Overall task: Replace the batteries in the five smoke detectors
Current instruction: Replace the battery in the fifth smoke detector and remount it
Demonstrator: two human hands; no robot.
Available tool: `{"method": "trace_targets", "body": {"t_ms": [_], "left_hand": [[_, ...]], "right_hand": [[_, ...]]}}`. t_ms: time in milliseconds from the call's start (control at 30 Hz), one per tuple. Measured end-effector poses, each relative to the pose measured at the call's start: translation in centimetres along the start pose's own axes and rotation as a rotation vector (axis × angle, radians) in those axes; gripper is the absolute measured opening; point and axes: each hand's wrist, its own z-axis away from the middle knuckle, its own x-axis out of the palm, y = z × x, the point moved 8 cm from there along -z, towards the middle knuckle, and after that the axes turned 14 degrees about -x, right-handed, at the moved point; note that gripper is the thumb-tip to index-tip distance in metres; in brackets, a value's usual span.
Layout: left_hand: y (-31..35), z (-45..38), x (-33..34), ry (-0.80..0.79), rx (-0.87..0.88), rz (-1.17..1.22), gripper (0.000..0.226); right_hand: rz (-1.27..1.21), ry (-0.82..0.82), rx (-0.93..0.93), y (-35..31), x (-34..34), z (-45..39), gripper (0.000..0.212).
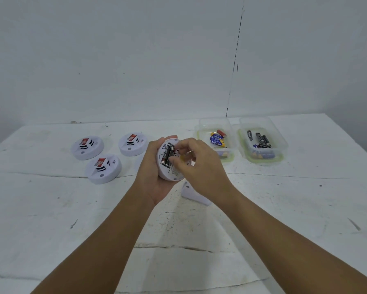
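Note:
My left hand (155, 179) holds a white round smoke detector (167, 172) tilted up over the table, its back turned to me and the battery bay uncovered. Black batteries (167, 156) lie in the bay. My right hand (194, 164) reaches in from the right with its fingertips pinched at the batteries; whether it grips one I cannot tell. Three more white detectors with red labels rest face up on the table to the left: one (87, 147), another (133, 144) and a third (103, 168).
Two clear plastic tubs stand at the back right: the left tub (203, 126) holds blue, yellow and red batteries, the right tub (280, 143) mostly black ones. A white plastic piece (194, 194) lies on the table under my right wrist. The white table (51, 219) meets a wall behind.

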Motion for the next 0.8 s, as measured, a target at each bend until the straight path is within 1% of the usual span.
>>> {"method": "trace_targets", "body": {"t_ms": [67, 167, 267, 367, 467, 600, 667, 733, 800], "left_hand": [[-0.1, -0.1, -0.1, -0.001, -0.002, 0.005, 0.029], [-0.2, -0.2, 0.0, -0.003, 0.000, -0.004, 0.034], [-0.5, -0.3, 0.2, -0.015, -0.007, -0.006, 0.031], [-0.8, -0.6, -0.3, 0.008, -0.002, -0.013, 0.034], [-1.2, -0.7, -0.6, -0.002, -0.003, -0.003, 0.034], [-1.2, -0.6, 0.1, -0.015, 0.001, -0.023, 0.040], [-1.1, -0.6, 0.5, -0.024, 0.010, -0.043, 0.032], [-1.1, -0.7, 0.4, -0.013, 0.014, -0.051, 0.026], [-1.1, -0.8, 0.1, 0.002, 0.012, -0.050, 0.027]], "right_hand": [[-0.012, 0.007, 0.010, 0.1, -0.1, 0.0, 0.023], [-0.036, -0.017, 0.029, 0.2, 0.1, -0.2, 0.022], [-0.078, -0.058, 0.051, 0.2, 0.2, -0.4, 0.022], [-0.099, -0.084, 0.045, 0.1, 0.2, -0.4, 0.024], [-0.116, -0.083, 0.038, -0.1, 0.3, -0.2, 0.026], [-0.140, 0.029, 0.059, -0.1, -0.1, 0.2, 0.023], [-0.198, 0.095, 0.106, -0.1, -0.3, 0.4, 0.022], [-0.361, 0.195, 0.221, 0.3, -0.5, 0.6, 0.022], [-0.525, 0.327, 0.361, 1.0, -1.1, 0.7, 0.022]]}}
